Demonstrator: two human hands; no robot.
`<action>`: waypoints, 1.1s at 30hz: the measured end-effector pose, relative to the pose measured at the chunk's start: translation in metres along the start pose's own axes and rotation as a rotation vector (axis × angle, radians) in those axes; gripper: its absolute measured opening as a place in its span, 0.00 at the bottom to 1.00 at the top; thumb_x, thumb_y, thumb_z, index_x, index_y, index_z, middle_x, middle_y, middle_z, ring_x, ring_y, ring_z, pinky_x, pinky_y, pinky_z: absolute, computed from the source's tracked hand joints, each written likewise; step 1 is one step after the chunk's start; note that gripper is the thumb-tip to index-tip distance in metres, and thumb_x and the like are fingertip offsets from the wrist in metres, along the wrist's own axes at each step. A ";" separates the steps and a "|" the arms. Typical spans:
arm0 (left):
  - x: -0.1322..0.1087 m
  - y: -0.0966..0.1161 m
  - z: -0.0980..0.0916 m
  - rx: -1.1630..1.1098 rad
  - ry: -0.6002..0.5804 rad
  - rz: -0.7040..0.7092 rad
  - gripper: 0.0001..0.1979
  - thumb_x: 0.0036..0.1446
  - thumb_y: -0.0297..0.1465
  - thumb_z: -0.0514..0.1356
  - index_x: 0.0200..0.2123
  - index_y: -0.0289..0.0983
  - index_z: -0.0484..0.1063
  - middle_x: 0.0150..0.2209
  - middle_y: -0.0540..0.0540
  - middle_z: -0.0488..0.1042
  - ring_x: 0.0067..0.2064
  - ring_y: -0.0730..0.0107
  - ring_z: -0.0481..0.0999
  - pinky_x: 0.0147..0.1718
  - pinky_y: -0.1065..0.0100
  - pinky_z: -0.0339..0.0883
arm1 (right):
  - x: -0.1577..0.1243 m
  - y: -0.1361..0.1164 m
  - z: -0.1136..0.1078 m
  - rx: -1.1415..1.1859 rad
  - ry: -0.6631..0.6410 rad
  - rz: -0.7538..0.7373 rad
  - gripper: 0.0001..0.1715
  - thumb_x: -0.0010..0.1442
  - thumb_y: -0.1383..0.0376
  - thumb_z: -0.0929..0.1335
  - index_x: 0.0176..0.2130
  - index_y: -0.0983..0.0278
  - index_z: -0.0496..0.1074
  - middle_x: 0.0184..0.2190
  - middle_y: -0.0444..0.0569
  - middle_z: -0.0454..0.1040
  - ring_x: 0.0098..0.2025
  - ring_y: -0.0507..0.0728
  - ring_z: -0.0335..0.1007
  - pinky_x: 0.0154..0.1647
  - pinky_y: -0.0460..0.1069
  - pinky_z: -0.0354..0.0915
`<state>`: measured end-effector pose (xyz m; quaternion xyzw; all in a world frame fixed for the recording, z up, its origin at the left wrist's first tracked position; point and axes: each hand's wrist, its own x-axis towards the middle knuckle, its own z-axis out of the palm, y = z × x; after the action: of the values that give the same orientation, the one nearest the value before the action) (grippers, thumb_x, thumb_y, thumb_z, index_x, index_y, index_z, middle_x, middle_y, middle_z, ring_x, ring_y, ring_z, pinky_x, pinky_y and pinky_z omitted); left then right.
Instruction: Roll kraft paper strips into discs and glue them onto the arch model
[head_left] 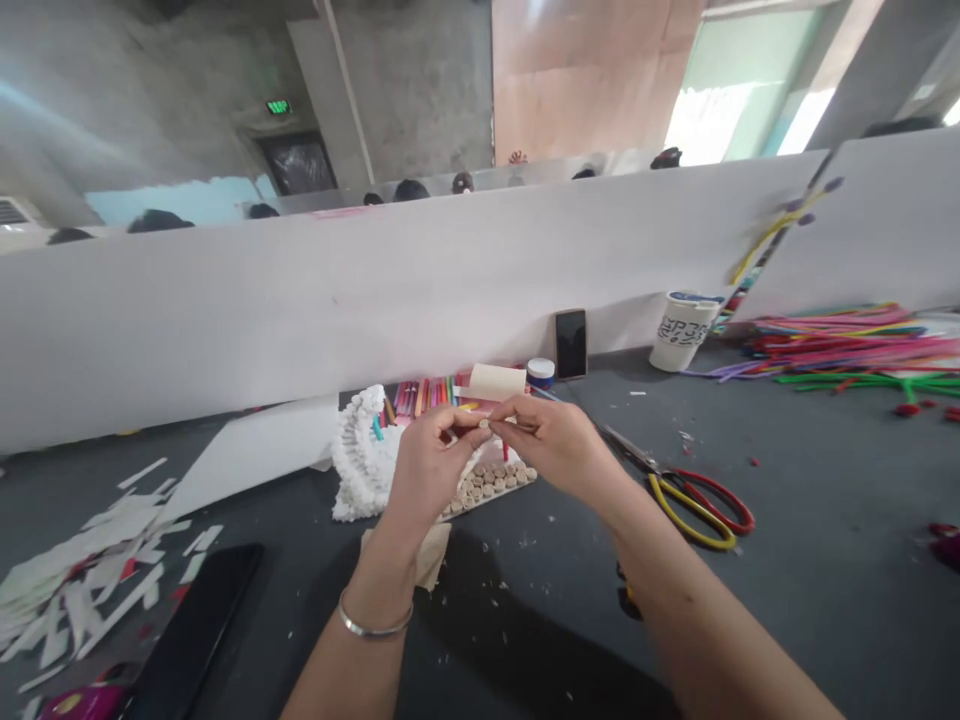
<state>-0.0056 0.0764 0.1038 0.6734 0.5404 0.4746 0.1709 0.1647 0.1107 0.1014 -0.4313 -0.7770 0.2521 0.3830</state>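
My left hand (433, 450) and my right hand (551, 440) meet over the middle of the table. Both are closed in a pinch, fingertips together, on a small pale paper roll (484, 424). Beneath them lies a craft piece: a base with rows of beige paper coils (491, 486) along its front edge. A bumpy white curved wall (360, 455) rises on its left side. A short red upright (505, 450) shows below my right fingers. My hands hide much of the piece's middle.
Scissors (675, 490) lie open at right. Behind my hands are coloured sticks (424, 396), a paper roll (496, 380), a small jar (540, 373) and a phone (571, 344). A white cup (684, 332) and pipe cleaners (847, 345) stand farther right. Paper strips (82, 570) and a black phone (195, 630) lie left.
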 end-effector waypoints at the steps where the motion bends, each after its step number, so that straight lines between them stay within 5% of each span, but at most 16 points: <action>1: 0.000 0.000 -0.003 -0.001 -0.017 -0.016 0.02 0.53 0.30 0.65 0.30 0.39 0.76 0.31 0.50 0.77 0.31 0.71 0.72 0.32 0.67 0.65 | 0.002 -0.002 -0.002 -0.008 -0.029 -0.016 0.10 0.59 0.59 0.66 0.33 0.59 0.77 0.23 0.42 0.73 0.23 0.50 0.62 0.23 0.45 0.54; 15: -0.018 0.027 -0.019 0.047 0.017 -0.040 0.09 0.58 0.36 0.63 0.29 0.40 0.67 0.30 0.51 0.70 0.33 0.70 0.69 0.34 0.66 0.64 | -0.006 -0.017 -0.016 0.126 -0.122 -0.056 0.06 0.58 0.62 0.67 0.34 0.60 0.74 0.22 0.41 0.72 0.22 0.49 0.60 0.21 0.44 0.56; 24: -0.015 0.019 -0.019 -0.179 -0.006 -0.046 0.09 0.55 0.33 0.66 0.41 0.44 0.78 0.40 0.48 0.79 0.41 0.67 0.75 0.42 0.63 0.71 | -0.006 -0.020 -0.015 0.159 -0.099 -0.192 0.08 0.59 0.64 0.66 0.35 0.61 0.75 0.23 0.43 0.72 0.22 0.49 0.61 0.22 0.44 0.57; 33: -0.019 0.025 -0.024 -0.241 0.066 -0.043 0.06 0.52 0.34 0.68 0.30 0.41 0.75 0.30 0.51 0.74 0.34 0.70 0.72 0.35 0.66 0.69 | -0.011 -0.028 -0.009 0.219 -0.084 -0.184 0.09 0.62 0.62 0.64 0.36 0.62 0.71 0.20 0.41 0.66 0.21 0.49 0.58 0.21 0.44 0.55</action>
<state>-0.0103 0.0440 0.1257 0.6203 0.4991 0.5543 0.2427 0.1624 0.0879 0.1227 -0.3032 -0.7964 0.3168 0.4164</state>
